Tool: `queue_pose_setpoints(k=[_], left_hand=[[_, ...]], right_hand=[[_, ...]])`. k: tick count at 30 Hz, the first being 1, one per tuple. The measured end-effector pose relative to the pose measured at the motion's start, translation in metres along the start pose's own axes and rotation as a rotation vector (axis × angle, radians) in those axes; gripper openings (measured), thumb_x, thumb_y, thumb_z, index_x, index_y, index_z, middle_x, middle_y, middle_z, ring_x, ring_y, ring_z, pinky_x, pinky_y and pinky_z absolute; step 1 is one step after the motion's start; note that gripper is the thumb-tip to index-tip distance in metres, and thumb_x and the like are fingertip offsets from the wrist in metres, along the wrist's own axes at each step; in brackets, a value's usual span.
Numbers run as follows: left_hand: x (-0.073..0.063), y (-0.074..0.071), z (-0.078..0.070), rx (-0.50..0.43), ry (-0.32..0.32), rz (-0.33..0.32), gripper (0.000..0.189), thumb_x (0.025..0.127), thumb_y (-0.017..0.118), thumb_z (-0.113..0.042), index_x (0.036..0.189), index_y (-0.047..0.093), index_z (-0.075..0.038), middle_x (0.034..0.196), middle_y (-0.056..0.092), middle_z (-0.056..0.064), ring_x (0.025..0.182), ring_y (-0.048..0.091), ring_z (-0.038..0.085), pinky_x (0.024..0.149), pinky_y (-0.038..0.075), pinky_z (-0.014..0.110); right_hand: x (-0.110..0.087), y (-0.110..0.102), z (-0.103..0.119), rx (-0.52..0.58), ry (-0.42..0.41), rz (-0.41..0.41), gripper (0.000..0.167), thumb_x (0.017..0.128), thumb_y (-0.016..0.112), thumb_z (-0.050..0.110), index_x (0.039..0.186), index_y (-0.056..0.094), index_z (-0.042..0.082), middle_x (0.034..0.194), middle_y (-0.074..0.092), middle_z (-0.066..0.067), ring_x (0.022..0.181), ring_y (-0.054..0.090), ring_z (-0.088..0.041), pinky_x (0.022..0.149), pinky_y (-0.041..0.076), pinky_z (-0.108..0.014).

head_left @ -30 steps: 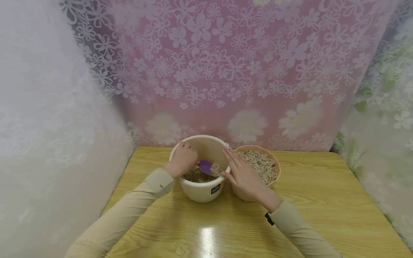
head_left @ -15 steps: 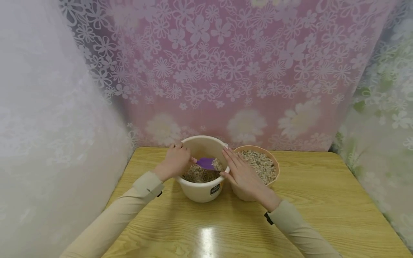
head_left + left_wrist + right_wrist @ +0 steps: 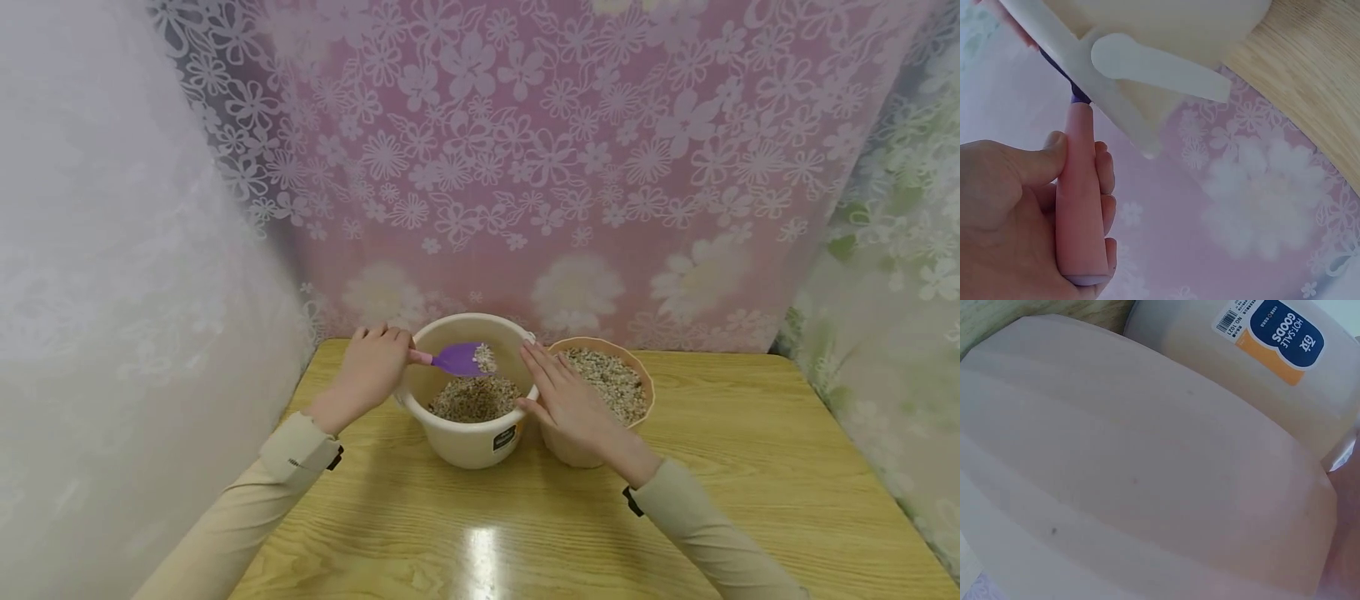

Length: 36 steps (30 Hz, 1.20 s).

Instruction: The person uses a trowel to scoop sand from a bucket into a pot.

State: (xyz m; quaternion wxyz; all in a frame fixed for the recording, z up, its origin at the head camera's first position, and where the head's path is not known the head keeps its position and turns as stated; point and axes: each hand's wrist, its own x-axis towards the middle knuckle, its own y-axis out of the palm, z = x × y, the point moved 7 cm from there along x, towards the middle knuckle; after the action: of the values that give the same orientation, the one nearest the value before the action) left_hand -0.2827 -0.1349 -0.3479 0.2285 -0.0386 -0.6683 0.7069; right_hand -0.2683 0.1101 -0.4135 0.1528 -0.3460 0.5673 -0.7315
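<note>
My left hand (image 3: 369, 371) grips the pink handle of a purple hand trowel (image 3: 457, 358), just left of the white bucket (image 3: 468, 446). The trowel's blade hangs inside the bucket's mouth, with pale gravel-like grains on its tip. More of these loose grains (image 3: 472, 400) cover the bucket's bottom. In the left wrist view the fingers wrap round the trowel handle (image 3: 1080, 194), below the bucket rim (image 3: 1072, 56). My right hand (image 3: 573, 408) lies with straight fingers on the bucket's right rim. Its palm side overlaps the peach pot (image 3: 647, 375), which is filled with similar grains.
The bucket and pot stand side by side on a wood-grain table (image 3: 720, 467). A label (image 3: 1288, 334) is on the bucket's wall, seen past the pot's side (image 3: 1147, 469). A pink floral curtain (image 3: 487, 183) hangs behind, with pale sheets at left and right.
My left hand has moved left and up out of the bucket, raising the trowel with grains on its blade. My right hand has stayed at the bucket's rim.
</note>
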Motion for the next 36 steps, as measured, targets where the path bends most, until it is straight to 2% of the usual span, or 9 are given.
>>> queue_pose_setpoints(k=[6, 10, 14, 17, 22, 25, 28, 30, 36], left_hand=[[-0.01, -0.006, 0.01, -0.02, -0.008, -0.025, 0.027, 0.102, 0.061, -0.029, 0.105, 0.069, -0.004, 0.102, 0.072, 0.011, 0.091, 0.057, 0.027, 0.079, 0.04, 0.041], [-0.014, -0.009, 0.016, -0.033, -0.011, -0.049, 0.029, 0.101, 0.061, -0.031, 0.101, 0.068, -0.003, 0.097, 0.072, 0.011, 0.09, 0.057, 0.029, 0.08, 0.041, 0.042], [-0.017, -0.012, 0.019, -0.061, -0.015, -0.054, 0.029, 0.102, 0.06, -0.032, 0.098, 0.068, -0.004, 0.093, 0.071, 0.01, 0.088, 0.056, 0.028, 0.077, 0.039, 0.04], [-0.019, -0.013, 0.02, -0.073, -0.019, -0.051, 0.028, 0.102, 0.06, -0.031, 0.096, 0.068, -0.005, 0.093, 0.071, 0.009, 0.089, 0.056, 0.028, 0.075, 0.037, 0.038], [-0.022, -0.016, 0.02, -0.086, -0.026, -0.05, 0.025, 0.102, 0.06, -0.029, 0.096, 0.069, -0.006, 0.094, 0.071, 0.007, 0.092, 0.058, 0.028, 0.074, 0.037, 0.038], [-0.022, -0.018, 0.021, -0.088, -0.031, -0.051, 0.025, 0.102, 0.06, -0.028, 0.096, 0.069, -0.007, 0.092, 0.071, 0.006, 0.089, 0.057, 0.028, 0.074, 0.038, 0.038], [-0.021, -0.019, 0.021, -0.094, -0.031, -0.055, 0.025, 0.103, 0.059, -0.029, 0.096, 0.069, -0.007, 0.091, 0.07, 0.006, 0.088, 0.056, 0.027, 0.074, 0.039, 0.038], [-0.02, -0.022, 0.021, -0.112, -0.026, -0.062, 0.025, 0.103, 0.059, -0.029, 0.095, 0.069, -0.007, 0.09, 0.07, 0.005, 0.087, 0.055, 0.026, 0.074, 0.039, 0.038], [-0.012, -0.03, 0.017, -0.14, -0.013, -0.063, 0.026, 0.103, 0.058, -0.032, 0.097, 0.07, -0.009, 0.095, 0.071, 0.004, 0.089, 0.056, 0.027, 0.078, 0.039, 0.04]], right_hand=[[0.0, -0.001, -0.001, 0.006, 0.016, 0.026, 0.079, 0.106, 0.035, 0.056, 0.159, 0.02, -0.002, 0.166, 0.02, -0.021, 0.152, 0.022, -0.036, 0.119, 0.023, -0.055], [0.002, -0.002, -0.001, 0.008, 0.025, 0.04, 0.079, 0.106, 0.036, 0.056, 0.159, 0.02, -0.001, 0.166, 0.02, -0.02, 0.152, 0.023, -0.036, 0.12, 0.022, -0.054], [0.0, -0.006, -0.001, 0.054, 0.03, 0.024, 0.077, 0.106, 0.041, 0.052, 0.159, 0.023, -0.001, 0.165, 0.023, -0.021, 0.151, 0.024, -0.037, 0.119, 0.023, -0.056], [-0.006, -0.01, -0.003, 0.105, 0.037, -0.01, 0.075, 0.105, 0.05, 0.046, 0.158, 0.025, -0.001, 0.164, 0.024, -0.021, 0.151, 0.025, -0.038, 0.118, 0.024, -0.059], [-0.027, -0.021, -0.016, 0.093, 0.063, -0.092, 0.074, 0.102, 0.059, 0.039, 0.156, 0.031, -0.002, 0.163, 0.029, -0.021, 0.148, 0.03, -0.04, 0.115, 0.027, -0.063], [-0.044, -0.029, -0.031, 0.044, 0.094, -0.139, 0.074, 0.1, 0.063, 0.036, 0.155, 0.034, -0.003, 0.16, 0.033, -0.023, 0.146, 0.033, -0.042, 0.114, 0.027, -0.065], [-0.064, -0.036, -0.05, 0.018, 0.145, -0.146, 0.075, 0.1, 0.062, 0.037, 0.156, 0.032, -0.003, 0.16, 0.032, -0.024, 0.147, 0.031, -0.042, 0.116, 0.023, -0.064], [-0.078, -0.04, -0.063, 0.011, 0.188, -0.126, 0.078, 0.1, 0.062, 0.037, 0.158, 0.026, -0.001, 0.162, 0.028, -0.024, 0.149, 0.027, -0.041, 0.118, 0.019, -0.063], [-0.106, -0.037, -0.093, 0.067, 0.32, 0.016, 0.085, 0.103, 0.058, 0.041, 0.162, 0.011, 0.003, 0.167, 0.012, -0.021, 0.153, 0.015, -0.041, 0.117, 0.011, -0.066]])
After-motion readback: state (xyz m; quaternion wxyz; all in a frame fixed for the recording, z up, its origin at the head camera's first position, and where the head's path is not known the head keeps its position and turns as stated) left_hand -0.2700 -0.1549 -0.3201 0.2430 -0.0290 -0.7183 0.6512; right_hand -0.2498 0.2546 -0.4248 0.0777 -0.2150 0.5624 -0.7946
